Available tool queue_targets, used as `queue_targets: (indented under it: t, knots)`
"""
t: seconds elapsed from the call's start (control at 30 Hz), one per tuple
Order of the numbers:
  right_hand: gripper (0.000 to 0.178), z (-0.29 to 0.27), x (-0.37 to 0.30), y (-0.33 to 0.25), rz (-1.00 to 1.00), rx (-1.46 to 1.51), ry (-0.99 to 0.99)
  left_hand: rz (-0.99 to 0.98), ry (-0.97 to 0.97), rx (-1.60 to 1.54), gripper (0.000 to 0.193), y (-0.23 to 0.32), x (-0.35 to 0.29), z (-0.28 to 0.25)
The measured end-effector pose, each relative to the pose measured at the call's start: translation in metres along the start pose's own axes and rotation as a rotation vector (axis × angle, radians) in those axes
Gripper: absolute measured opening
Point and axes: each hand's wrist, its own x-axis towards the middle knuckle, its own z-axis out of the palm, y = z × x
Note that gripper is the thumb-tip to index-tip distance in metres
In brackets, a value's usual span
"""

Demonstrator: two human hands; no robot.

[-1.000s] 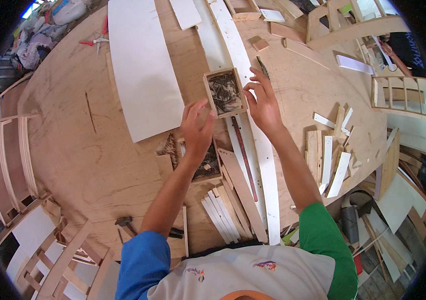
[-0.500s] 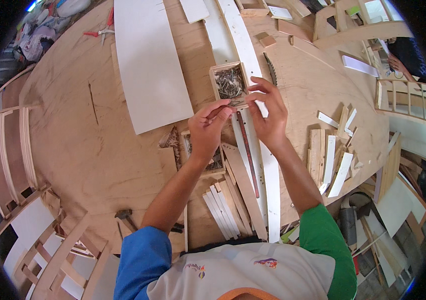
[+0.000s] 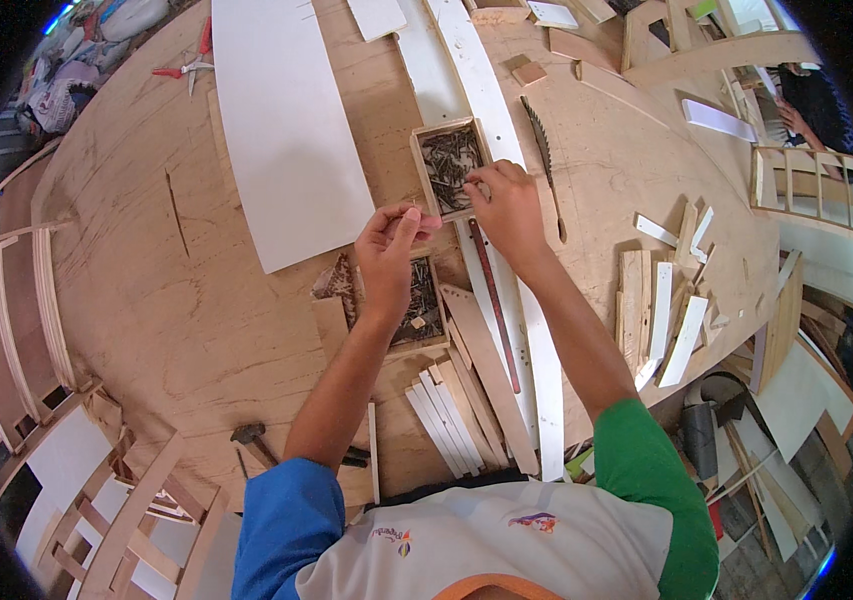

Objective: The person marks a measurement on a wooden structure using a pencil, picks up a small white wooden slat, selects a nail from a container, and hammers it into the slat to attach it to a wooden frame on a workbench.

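My left hand (image 3: 392, 248) is closed in a pinch, thumb against forefinger, with the thin tip of a nail showing above the fingers. It hovers just left of a small wooden box (image 3: 423, 172) filled with loose nails (image 3: 449, 158). Over that box's right side, my right hand (image 3: 506, 205) reaches in, fingertips pinched together at the nails; whether it grips one is too small to tell. A second wooden box (image 3: 416, 346), also holding dark nails or screws, lies below my left hand and is partly covered by the forearm.
Long white boards (image 3: 546, 420) run under the nail box, with a narrow reddish strip (image 3: 496, 310) on them. A white panel (image 3: 291, 150) lies left, a saw blade (image 3: 543, 150) right. Wood offcuts (image 3: 636, 300), a hammer (image 3: 249, 435) and red-handled pliers (image 3: 189, 70) are around. Another person's hand (image 3: 791, 115) shows far right.
My right hand has moved down and left into the nail box, its spread fingers now drawn together. The left hand has pulled back left from the box, still pinching.
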Motion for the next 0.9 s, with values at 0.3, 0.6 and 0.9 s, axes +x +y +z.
queue_targets:
  t: [0.3,0.6,0.9]
  knots:
    - [0.017,0.011,0.011,-0.019,0.085,-0.35,-0.172,-0.047,-0.019,0.016,0.016,-0.004,-0.007,-0.011]
    - [0.01,0.01,0.006,-0.002,0.037,-0.172,-0.033,-0.08,-0.021,0.034,0.018,-0.005,-0.018,-0.02]
    - [0.013,-0.014,0.003,0.0,0.331,0.215,-0.05,-0.072,-0.039,0.084,0.019,-0.004,-0.016,-0.019]
